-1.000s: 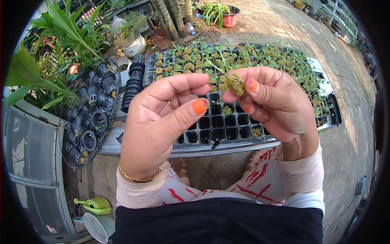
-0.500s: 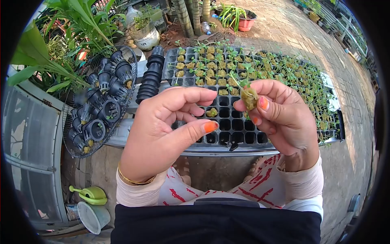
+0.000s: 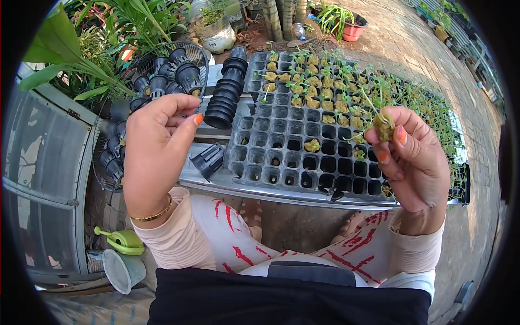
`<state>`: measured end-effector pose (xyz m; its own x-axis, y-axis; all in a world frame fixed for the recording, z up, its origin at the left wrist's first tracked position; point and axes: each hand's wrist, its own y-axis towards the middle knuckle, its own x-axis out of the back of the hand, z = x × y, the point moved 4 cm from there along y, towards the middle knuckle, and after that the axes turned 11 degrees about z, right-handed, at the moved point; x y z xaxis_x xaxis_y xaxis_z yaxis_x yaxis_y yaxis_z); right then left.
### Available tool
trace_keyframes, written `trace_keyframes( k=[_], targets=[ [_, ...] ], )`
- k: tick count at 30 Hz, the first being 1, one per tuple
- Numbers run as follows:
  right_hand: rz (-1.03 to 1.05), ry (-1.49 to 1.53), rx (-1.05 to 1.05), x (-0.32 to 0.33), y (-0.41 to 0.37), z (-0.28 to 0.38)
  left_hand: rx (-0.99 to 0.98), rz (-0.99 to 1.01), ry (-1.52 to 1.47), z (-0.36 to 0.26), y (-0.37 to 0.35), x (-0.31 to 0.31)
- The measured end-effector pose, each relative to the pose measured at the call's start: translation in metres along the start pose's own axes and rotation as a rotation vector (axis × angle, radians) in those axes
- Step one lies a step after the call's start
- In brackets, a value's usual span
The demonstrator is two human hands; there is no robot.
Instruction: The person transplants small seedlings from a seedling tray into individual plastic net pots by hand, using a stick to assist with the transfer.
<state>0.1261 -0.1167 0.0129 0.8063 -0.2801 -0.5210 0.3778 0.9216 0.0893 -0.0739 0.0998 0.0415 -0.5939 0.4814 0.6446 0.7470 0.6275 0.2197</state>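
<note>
On the right, my right hand [image 3: 414,154] pinches a seedling plug [image 3: 384,127] between thumb and fingers, its thin green stem and leaves pointing up. It is raised over the black seedling tray [image 3: 279,111], whose far and right cells hold sprouted plugs. Another plug [image 3: 312,145] sits alone among bare cells. My left hand [image 3: 157,154] is beside the wire basket of black net cups [image 3: 188,76], thumb and index finger slightly apart with nothing visible between them. A single net cup [image 3: 208,161] lies on its side just right of this hand, near a stack of net cups [image 3: 223,97].
The metal table's front edge [image 3: 260,196] runs between the tray and my legs. Leafy plants [image 3: 65,49] stand at the far left. A green watering can [image 3: 123,241] and a pale bucket [image 3: 123,271] are on the ground, lower left. A reddish pot [image 3: 354,31] stands behind the tray.
My left hand has moved left, away from the tray and toward the basket. My right hand still holds the plug, now farther right in view. The view has shifted, and the lying net cup now shows.
</note>
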Motion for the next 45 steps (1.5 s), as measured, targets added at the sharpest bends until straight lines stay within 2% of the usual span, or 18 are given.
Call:
trace_keyframes(
  k=[5, 7, 10, 14, 16, 22, 25, 27, 29, 31, 35, 37, 38, 42, 44, 45],
  targets=[
    [-0.002, -0.017, -0.003, -0.002, 0.002, -0.001, -0.019, 0.047, 0.219, 0.004, 0.000, -0.007],
    [0.001, -0.023, 0.003, -0.002, 0.002, -0.001, 0.058, 0.190, 0.336, 0.005, -0.004, -0.010],
    [0.008, -0.084, -0.011, -0.003, 0.002, -0.002, 0.042, 0.236, 0.421, 0.010, -0.008, -0.009],
    [-0.022, -0.086, -0.015, -0.002, 0.003, -0.003, 0.018, 0.186, 0.385, 0.008, -0.006, -0.011],
    [-0.025, -0.078, -0.001, -0.002, 0.004, -0.002, -0.043, 0.096, 0.351, 0.007, 0.004, -0.010],
    [-0.010, -0.070, 0.030, -0.004, 0.004, 0.004, -0.075, 0.154, 0.532, -0.014, 0.044, -0.002],
    [0.031, -0.047, -0.037, -0.007, 0.002, 0.002, -0.060, 0.182, 0.582, -0.024, 0.042, 0.000],
    [-0.035, -0.193, 0.063, -0.012, 0.000, -0.002, -0.099, 0.290, 0.673, -0.027, 0.022, -0.005],
    [0.004, -0.208, 0.076, -0.011, -0.002, -0.003, -0.034, 0.367, 0.664, -0.016, 0.002, -0.012],
    [0.030, -0.385, 0.140, -0.018, -0.004, -0.002, -0.002, 0.388, 0.655, -0.009, -0.012, -0.020],
    [0.033, -0.499, 0.180, -0.016, -0.007, -0.004, 0.045, 0.410, 0.631, 0.015, -0.025, -0.034],
    [0.023, -0.578, 0.237, -0.016, -0.009, -0.003, 0.165, 0.446, 0.670, 0.023, -0.025, -0.040],
    [0.014, -0.655, 0.288, -0.017, -0.010, -0.002, 0.161, 0.447, 0.669, 0.025, -0.026, -0.041],
    [-0.057, -0.840, 0.281, -0.020, -0.015, 0.005, 0.117, 0.351, 0.616, 0.023, -0.033, -0.033],
    [-0.047, -1.057, 0.401, -0.023, -0.015, 0.011, 0.086, 0.314, 0.615, 0.008, -0.038, -0.026],
    [-0.050, -1.056, 0.401, -0.021, -0.015, 0.012, 0.021, 0.276, 0.572, -0.009, -0.041, -0.022]
  ],
)
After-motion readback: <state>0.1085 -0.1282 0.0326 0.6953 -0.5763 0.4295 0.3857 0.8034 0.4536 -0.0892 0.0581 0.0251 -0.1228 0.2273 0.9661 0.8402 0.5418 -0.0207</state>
